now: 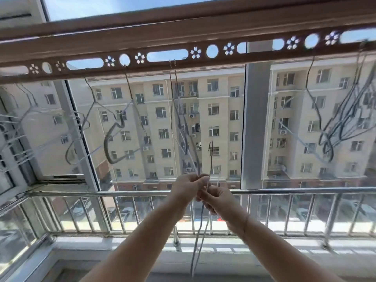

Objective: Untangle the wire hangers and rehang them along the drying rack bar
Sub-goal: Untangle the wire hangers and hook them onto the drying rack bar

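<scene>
A brown drying rack bar (183, 64) with flower cut-outs and slots crosses the top of the head view. Two grey wire hangers (184, 127) hang by their hooks from a slot in its middle and reach down to my hands. My left hand (188, 187) grips these wires at their lower end. Just below and to the right, my right hand (215, 200) pinches a thin hanger wire (200, 231) that trails down toward the floor. A free hook end (211, 153) sticks up above my hands.
More wire hangers (114, 137) hang left of centre, several blurred ones (30, 123) at far left, and a bunch (343, 119) at right. A steel railing (122, 193) and window glass stand behind my hands. An open window frame (81, 139) is at left.
</scene>
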Tool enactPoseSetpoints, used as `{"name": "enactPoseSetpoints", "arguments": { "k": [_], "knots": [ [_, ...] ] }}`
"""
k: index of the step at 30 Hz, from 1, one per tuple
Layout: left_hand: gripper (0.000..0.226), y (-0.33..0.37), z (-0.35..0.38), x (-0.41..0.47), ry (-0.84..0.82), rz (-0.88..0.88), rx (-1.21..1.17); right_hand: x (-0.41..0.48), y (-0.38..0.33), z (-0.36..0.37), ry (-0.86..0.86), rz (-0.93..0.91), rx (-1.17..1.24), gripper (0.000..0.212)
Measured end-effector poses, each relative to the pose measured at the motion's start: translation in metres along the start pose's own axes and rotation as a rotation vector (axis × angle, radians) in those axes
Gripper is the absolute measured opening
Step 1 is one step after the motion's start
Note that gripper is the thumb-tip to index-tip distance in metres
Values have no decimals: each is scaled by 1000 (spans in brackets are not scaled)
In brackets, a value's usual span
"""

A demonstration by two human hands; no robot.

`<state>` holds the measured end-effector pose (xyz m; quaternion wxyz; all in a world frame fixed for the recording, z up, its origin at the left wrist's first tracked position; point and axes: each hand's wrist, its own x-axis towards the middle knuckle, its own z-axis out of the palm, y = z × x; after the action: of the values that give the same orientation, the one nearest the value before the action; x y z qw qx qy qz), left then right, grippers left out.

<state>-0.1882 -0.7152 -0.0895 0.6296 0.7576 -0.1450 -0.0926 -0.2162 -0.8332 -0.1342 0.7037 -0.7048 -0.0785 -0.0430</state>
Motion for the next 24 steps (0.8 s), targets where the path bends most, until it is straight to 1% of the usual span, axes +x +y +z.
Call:
{"name": "enactPoseSetpoints", "arguments": {
  "k": [1, 3, 5, 6, 7, 9, 11, 12, 14, 17, 19, 20, 21, 22, 24],
  "knots": [
    [16, 0, 1, 2, -1, -3, 1, -1, 2, 0, -6, 1, -21, 32],
    [18, -2, 1, 5, -19, -19, 12, -3, 2, -4, -46, 3, -98, 32],
    [21, -2, -1, 8, -41, -25, 41, -3, -2, -17, -101, 13, -235, 26],
    [23, -2, -2, 9, -53, -24, 64, -3, -6, -26, -102, 11, -295, 23],
    [24, -2, -4, 10, -63, -23, 94, -2, -9, -38, -72, 2, -339, 23],
    [24, -3, -7, 12, -73, -29, 141, 0, -17, -62, 62, -56, -413, 28],
    [23, -3, -8, 14, -83, -40, 159, 3, -23, -81, 185, -157, -569, 31],
    [22, -3, -9, 14, -91, -40, 167, 6, -25, -88, 197, -193, -649, 33],
    [21, -3, -8, 16, -105, -29, 189, 8, -30, -93, 124, -197, -788, 38],
    [20, -1, -6, 17, -145, 9, 217, 6, -36, -95, -69, -43, -880, 38],
    [20, 0, -3, 17, -177, 52, 231, 1, -37, -94, -196, 60, -852, 33],
    [20, 0, -3, 17, -185, 71, 233, -3, -38, -94, -249, 104, -784, 30],
    [20, -1, -2, 17, -189, 87, 234, -6, -39, -94, -285, 149, -663, 28],
    [20, -1, -2, 17, -192, 102, 232, -10, -40, -93, -294, 193, -516, 27],
    [20, -2, -4, 19, -193, 137, 221, -17, -44, -92, -249, 247, -291, 29]
  ]
}}
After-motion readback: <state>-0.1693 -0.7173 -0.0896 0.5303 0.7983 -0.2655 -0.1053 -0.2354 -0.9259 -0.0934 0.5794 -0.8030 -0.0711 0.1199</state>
